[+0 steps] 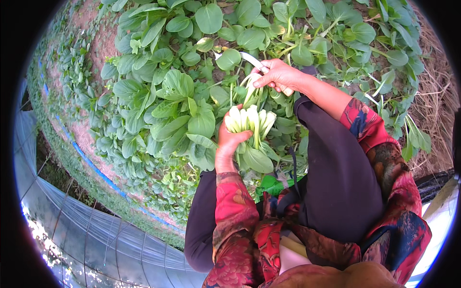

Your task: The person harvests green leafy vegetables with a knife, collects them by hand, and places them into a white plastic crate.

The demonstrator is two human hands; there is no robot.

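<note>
My left hand [232,138] is closed round a bunch of leafy greens [252,120], with the pale stem ends upward and the leaves hanging below. Just above it, my right hand [275,75] grips a sickle or curved knife with a pale blade [252,60]; the end of its light handle shows under my fingers. Thin pale stems [249,86] lie between my right thumb and fingers, over the bunch. Where these stems end is partly hidden by my hand. Standing leafy greens [176,86] grow close to the left of both hands.
Dense rows of greens spread ahead and left. A blue hose [97,169] runs along the left bed, beside plastic sheeting [119,234] on a frame. Dry straw [435,97] lies at right, with a loose plant [414,135] near it. A green bag-like item [270,185] sits between my legs.
</note>
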